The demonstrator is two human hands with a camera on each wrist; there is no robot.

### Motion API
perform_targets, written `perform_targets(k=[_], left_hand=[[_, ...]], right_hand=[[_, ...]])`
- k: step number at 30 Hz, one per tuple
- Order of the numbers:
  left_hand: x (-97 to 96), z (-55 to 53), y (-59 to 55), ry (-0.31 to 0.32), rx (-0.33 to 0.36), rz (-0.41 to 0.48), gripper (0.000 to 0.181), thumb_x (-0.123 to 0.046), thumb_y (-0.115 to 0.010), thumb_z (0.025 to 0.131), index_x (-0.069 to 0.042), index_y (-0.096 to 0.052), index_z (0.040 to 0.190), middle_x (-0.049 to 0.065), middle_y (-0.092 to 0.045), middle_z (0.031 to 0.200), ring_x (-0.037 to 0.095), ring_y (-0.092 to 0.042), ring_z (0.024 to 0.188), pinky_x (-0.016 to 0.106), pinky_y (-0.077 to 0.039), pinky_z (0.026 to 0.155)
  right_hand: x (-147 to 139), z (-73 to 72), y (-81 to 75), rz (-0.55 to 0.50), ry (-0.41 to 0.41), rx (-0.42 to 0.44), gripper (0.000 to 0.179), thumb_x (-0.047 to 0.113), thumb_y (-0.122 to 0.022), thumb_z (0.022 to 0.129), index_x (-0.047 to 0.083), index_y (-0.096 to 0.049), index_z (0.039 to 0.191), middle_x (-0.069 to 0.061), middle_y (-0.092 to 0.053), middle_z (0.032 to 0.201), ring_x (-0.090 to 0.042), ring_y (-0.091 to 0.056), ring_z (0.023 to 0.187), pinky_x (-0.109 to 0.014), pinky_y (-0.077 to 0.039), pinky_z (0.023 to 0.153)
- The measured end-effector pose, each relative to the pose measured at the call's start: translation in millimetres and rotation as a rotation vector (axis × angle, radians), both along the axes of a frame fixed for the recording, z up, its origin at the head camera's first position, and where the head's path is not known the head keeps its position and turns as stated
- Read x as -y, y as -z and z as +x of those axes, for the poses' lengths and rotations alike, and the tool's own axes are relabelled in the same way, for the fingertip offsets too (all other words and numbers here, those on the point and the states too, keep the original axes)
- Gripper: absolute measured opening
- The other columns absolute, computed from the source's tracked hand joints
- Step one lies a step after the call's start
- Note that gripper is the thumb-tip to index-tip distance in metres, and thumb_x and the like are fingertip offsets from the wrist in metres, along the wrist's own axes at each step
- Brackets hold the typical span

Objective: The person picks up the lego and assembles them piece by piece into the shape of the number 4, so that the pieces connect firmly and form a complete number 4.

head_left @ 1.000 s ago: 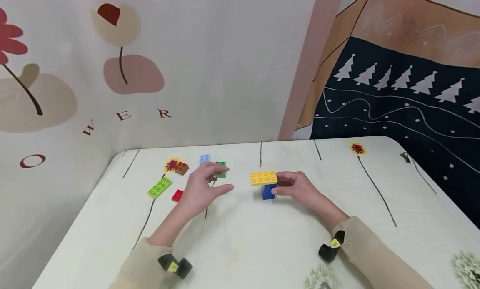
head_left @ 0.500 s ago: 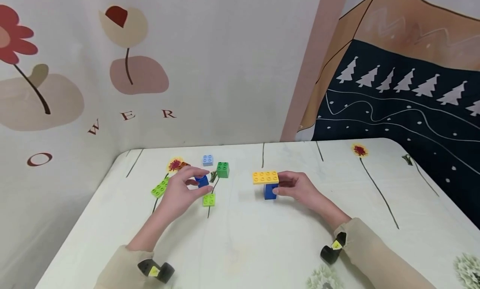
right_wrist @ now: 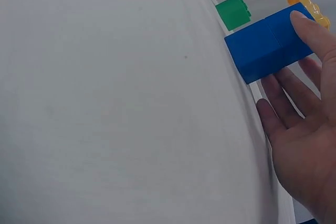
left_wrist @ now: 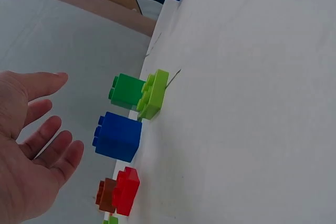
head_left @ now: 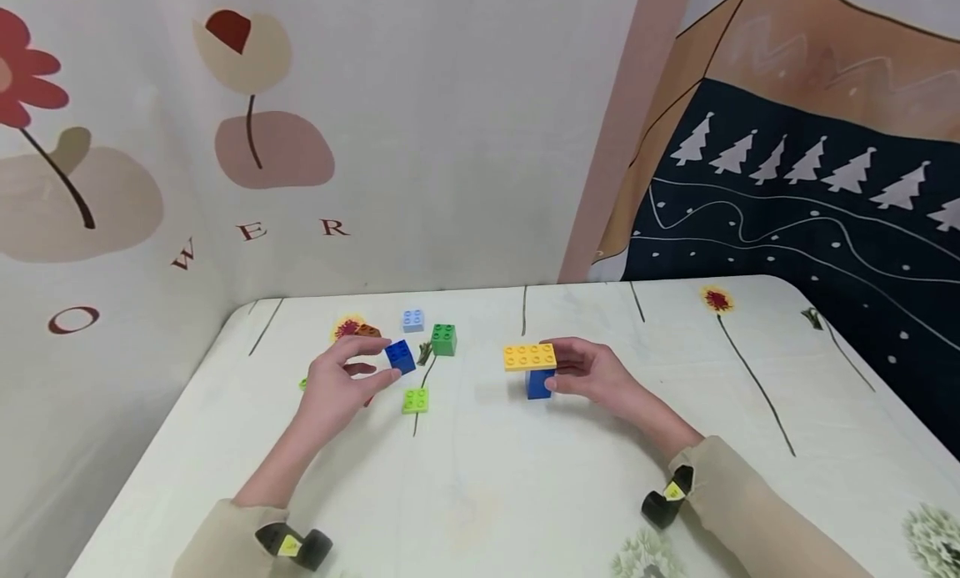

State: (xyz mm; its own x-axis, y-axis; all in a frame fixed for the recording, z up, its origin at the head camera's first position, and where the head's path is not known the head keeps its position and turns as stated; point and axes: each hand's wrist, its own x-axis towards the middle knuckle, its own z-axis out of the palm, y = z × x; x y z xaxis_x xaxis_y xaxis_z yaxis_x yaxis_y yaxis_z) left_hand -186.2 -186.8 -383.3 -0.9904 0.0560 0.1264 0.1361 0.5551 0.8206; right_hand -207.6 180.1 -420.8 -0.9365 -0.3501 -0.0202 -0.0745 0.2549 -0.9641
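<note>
My right hand [head_left: 596,376] grips a stack of two blue bricks [right_wrist: 262,48], thumb on the near side and fingers behind. An eight-stud yellow brick [head_left: 528,357] sits on top of the stack and juts out to the left. My left hand [head_left: 333,390] hovers around a loose blue brick [head_left: 401,359], thumb and fingers spread. In the left wrist view, its fingers [left_wrist: 46,132] stand apart from that blue brick [left_wrist: 118,136], beside its studded top.
Behind the loose blue brick are a green brick [head_left: 444,340] and a light blue brick [head_left: 413,320]. A lime brick [head_left: 416,400] lies in front. Red [left_wrist: 126,191] and brown [left_wrist: 106,194] bricks are partly behind my left hand in the head view.
My left hand has moved left, from over the bricks to the left side of the loose blue brick. My right hand keeps its grip on the stack in the same place.
</note>
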Motion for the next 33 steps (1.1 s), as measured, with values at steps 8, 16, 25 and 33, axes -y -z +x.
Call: perform_targets(k=[8,16,25,33], left_hand=[[3.9,-0.1,2.6,0.011,0.018,-0.013,0.046,-0.024,-0.077,0.081,-0.012,-0.061,0.122,0.008,-0.056,0.12,0.027,-0.062,0.098,0.025,-0.055,0.068],[4.0,0.0,6.4,0.028,0.025,-0.004,0.046,-0.023,-0.077,0.081,-0.013,-0.06,0.123,0.006,-0.058,0.12,0.024,-0.062,0.1,0.026,-0.054,0.079],[3.3,-0.6,9.4,0.049,0.044,0.013,0.048,-0.025,-0.077,0.08,-0.014,-0.059,0.123,0.007,-0.059,0.121,0.025,-0.062,0.102,0.028,-0.054,0.08],[2.4,-0.7,10.9,0.06,0.097,0.006,0.049,-0.024,-0.077,0.08,-0.014,-0.059,0.125,0.007,-0.058,0.124,0.025,-0.06,0.106,0.031,-0.053,0.082]], right_hand=[[2,0.1,-3.9,-0.059,-0.032,-0.034,0.064,0.023,-0.078,0.079,0.012,-0.049,0.135,-0.008,-0.054,0.131,-0.025,-0.054,0.116,-0.029,-0.049,0.091],[1,-1.9,-17.8,-0.045,0.007,-0.059,0.06,0.023,-0.078,0.079,0.013,-0.053,0.132,-0.007,-0.058,0.127,-0.023,-0.055,0.115,-0.027,-0.048,0.092],[7,-1.8,-17.9,-0.066,-0.018,-0.031,0.056,0.019,-0.078,0.079,0.008,-0.055,0.129,-0.009,-0.058,0.125,-0.024,-0.058,0.111,-0.029,-0.05,0.088],[9,-1.7,-13.5,-0.037,0.021,-0.001,0.05,0.02,-0.078,0.079,0.009,-0.06,0.124,-0.01,-0.063,0.119,-0.023,-0.061,0.105,-0.03,-0.053,0.082]])
